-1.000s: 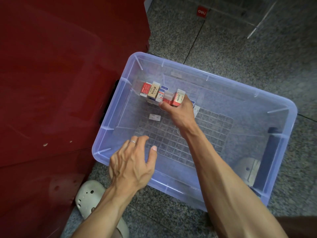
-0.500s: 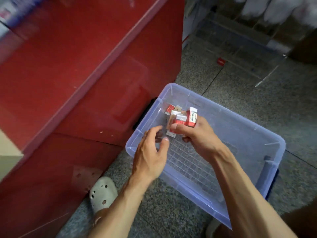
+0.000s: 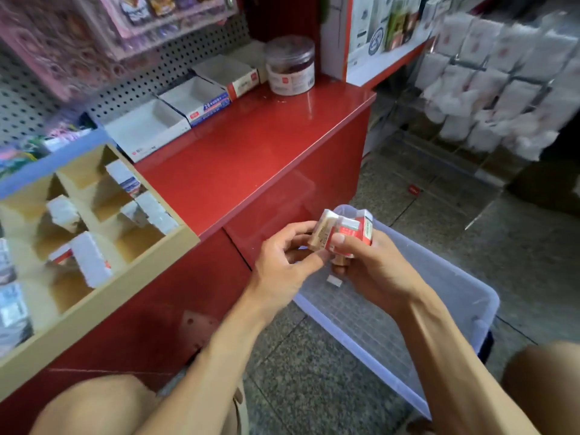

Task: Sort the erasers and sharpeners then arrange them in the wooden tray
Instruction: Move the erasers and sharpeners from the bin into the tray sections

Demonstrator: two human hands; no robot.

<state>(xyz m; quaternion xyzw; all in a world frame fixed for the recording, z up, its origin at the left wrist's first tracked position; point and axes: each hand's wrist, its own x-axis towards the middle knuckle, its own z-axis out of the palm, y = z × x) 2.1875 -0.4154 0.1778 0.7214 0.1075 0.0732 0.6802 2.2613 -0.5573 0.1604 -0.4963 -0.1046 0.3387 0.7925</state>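
Observation:
Both hands hold a bunch of small boxed erasers (image 3: 342, 232), red, white and tan, above the clear plastic bin (image 3: 439, 296). My right hand (image 3: 373, 268) grips the bunch from the right with the thumb on top. My left hand (image 3: 282, 265) pinches the tan box at the bunch's left side. One small white eraser (image 3: 334, 281) lies on the bin's floor. The wooden tray (image 3: 131, 271) stands at the left on the red counter, its compartments holding several white packs.
The red counter (image 3: 257, 146) carries several open white cardboard boxes (image 3: 150, 127) and a clear round jar (image 3: 290, 65) at the back. A pegboard with hanging goods rises behind. My knees show at the bottom. Speckled floor lies to the right.
My right hand lifted the erasers out of the bin, and my left hand came up to join it. My view rose from the bin to the counter and tray.

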